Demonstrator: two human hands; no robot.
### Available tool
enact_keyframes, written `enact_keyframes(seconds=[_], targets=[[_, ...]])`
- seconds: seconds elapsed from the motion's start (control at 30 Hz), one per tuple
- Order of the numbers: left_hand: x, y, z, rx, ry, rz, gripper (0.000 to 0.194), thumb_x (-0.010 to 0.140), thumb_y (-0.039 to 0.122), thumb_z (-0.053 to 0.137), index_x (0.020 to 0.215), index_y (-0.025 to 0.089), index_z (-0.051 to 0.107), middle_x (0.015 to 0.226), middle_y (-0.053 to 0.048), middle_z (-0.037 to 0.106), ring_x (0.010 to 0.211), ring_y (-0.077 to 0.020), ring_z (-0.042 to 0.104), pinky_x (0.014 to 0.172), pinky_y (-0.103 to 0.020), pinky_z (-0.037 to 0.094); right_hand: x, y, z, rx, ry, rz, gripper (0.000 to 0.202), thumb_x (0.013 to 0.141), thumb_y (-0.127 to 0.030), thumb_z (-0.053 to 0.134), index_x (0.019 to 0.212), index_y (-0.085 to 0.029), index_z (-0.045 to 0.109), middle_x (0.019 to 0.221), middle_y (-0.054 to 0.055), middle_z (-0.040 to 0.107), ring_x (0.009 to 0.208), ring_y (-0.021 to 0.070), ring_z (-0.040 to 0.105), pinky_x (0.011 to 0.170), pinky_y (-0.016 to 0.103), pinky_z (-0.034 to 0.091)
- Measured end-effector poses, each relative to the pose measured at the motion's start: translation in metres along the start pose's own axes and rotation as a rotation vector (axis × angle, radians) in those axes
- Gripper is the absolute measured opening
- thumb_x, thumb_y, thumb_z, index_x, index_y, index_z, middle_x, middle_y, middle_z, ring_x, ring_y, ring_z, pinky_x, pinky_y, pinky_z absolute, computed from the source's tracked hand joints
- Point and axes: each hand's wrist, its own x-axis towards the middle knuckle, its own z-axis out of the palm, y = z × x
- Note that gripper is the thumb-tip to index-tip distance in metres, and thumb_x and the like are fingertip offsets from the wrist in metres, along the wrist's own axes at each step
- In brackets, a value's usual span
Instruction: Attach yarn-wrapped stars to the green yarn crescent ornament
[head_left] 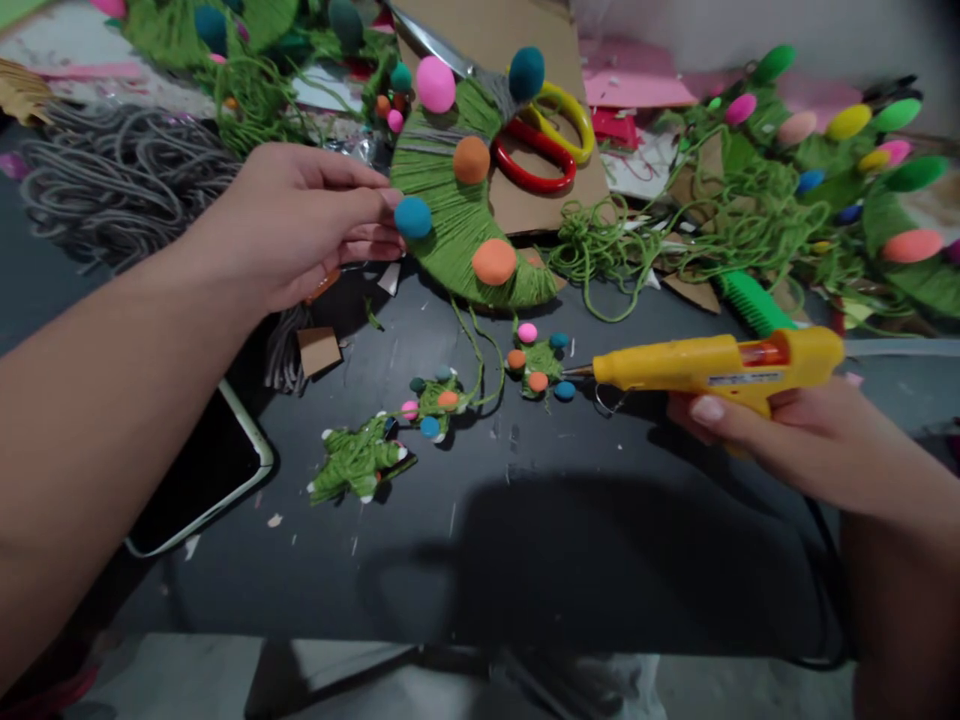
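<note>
My left hand [315, 220] pinches the left edge of a green yarn-wrapped crescent [442, 215], beside its blue ball. More coloured balls, pink, orange and dark teal, dot the crescent. In my right hand [810, 435] is a yellow hot glue gun [697, 365], its nozzle pointing left. The nozzle tip is at the right side of a small green yarn star [541, 362] with small coloured balls on its points. A second small star [436, 402] with balls lies left of it, joined by green yarn. Closer to me lies a larger green star [358, 458] with whitish tips.
Scissors [534, 157] with red and yellow handles lie on cardboard [555, 215] behind the crescent. Grey yarn [127, 185] is heaped at left, green yarn [607, 245] at right. A phone [217, 480] lies under my left forearm. The gun's cord [829, 560] hangs at right.
</note>
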Motion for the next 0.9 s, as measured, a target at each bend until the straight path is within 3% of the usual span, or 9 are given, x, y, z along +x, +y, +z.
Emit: enact_keyframes(seconds=[0.1,0.3,0.47,0.6,0.73,0.9], targets=[[0.000,0.000,0.001,0.004,0.005,-0.006,0.013,0.084,0.011,0.081,0.077,0.020,0.076,0.071,-0.001,0.070,0.058,-0.0114,0.058,0.089,-0.044,0.063,0.002,-0.007,0.001,-0.042,-0.042,-0.099,0.051,0.089,-0.069,0.068,0.083,-0.020,0.080,0.080,0.005,0.080,0.066,0.0188,0.073,0.061,0.023,0.060],[0.002,-0.001,0.000,-0.005,-0.002,-0.006,0.014,0.087,0.010,0.078,0.077,0.019,0.075,0.067,0.001,0.069,0.057,-0.0098,0.055,0.084,-0.039,0.064,0.002,-0.013,0.000,-0.049,-0.045,-0.093,0.052,0.090,-0.070,0.067,0.086,-0.019,0.079,0.081,0.005,0.078,0.071,0.0193,0.072,0.069,0.024,0.062],[0.002,-0.001,0.000,-0.008,-0.002,0.004,0.016,0.090,0.006,0.074,0.079,0.017,0.074,0.063,0.002,0.067,0.053,-0.0072,0.052,0.083,-0.038,0.064,0.001,-0.009,0.000,-0.073,-0.047,-0.030,0.059,0.088,-0.074,0.066,0.073,-0.018,0.073,0.063,0.003,0.068,0.054,0.0153,0.059,0.052,0.023,0.053],[0.002,-0.001,-0.001,-0.002,0.004,-0.013,0.015,0.088,0.008,0.077,0.078,0.018,0.074,0.065,0.001,0.068,0.055,-0.0084,0.055,0.086,-0.040,0.064,0.000,-0.010,0.000,-0.100,-0.013,-0.071,0.056,0.087,-0.075,0.066,0.077,-0.021,0.078,0.075,0.004,0.077,0.064,0.0192,0.069,0.061,0.026,0.059],[0.001,-0.003,-0.001,0.006,-0.007,-0.009,0.011,0.086,0.014,0.082,0.080,0.021,0.076,0.069,0.001,0.071,0.060,-0.0107,0.059,0.087,-0.041,0.065,0.000,-0.016,0.000,-0.097,-0.008,-0.108,0.054,0.088,-0.073,0.067,0.078,-0.022,0.080,0.067,0.002,0.073,0.057,0.0165,0.065,0.060,0.024,0.058],[0.002,-0.003,-0.001,0.013,-0.011,-0.005,0.012,0.084,0.016,0.085,0.079,0.021,0.075,0.072,0.000,0.073,0.064,-0.0132,0.064,0.091,-0.044,0.063,-0.001,-0.015,0.000,-0.147,0.005,-0.103,0.056,0.089,-0.075,0.065,0.082,-0.023,0.084,0.073,0.003,0.077,0.060,0.0195,0.069,0.065,0.028,0.062]])
